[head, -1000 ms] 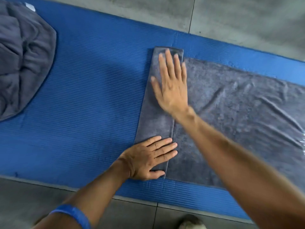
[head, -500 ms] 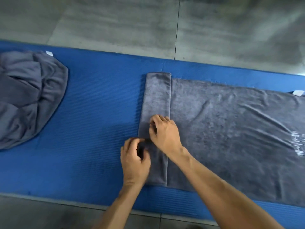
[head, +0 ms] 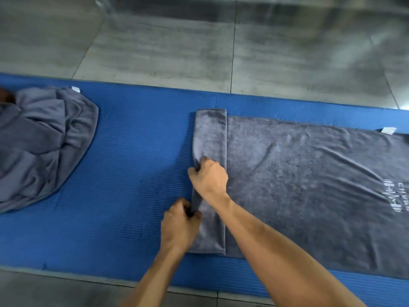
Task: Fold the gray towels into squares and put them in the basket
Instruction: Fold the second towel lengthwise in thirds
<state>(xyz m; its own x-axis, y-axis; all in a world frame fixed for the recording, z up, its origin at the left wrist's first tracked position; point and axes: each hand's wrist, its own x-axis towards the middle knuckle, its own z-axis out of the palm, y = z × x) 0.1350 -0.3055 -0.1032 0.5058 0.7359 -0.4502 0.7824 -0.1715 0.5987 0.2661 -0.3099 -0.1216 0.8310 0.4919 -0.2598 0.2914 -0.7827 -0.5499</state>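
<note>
Gray floor tiles, blue mat (head: 132, 173) on top, gray towel (head: 309, 185) spread flat on it. Its folded left edge is pinched by both the left hand (head: 179, 227) and right hand (head: 209, 178). Soft, floppy stuff, probably best gripped along that fold.

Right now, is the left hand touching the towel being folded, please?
Touching: the head view shows the left hand pinching the folded edge of the towel.
</note>
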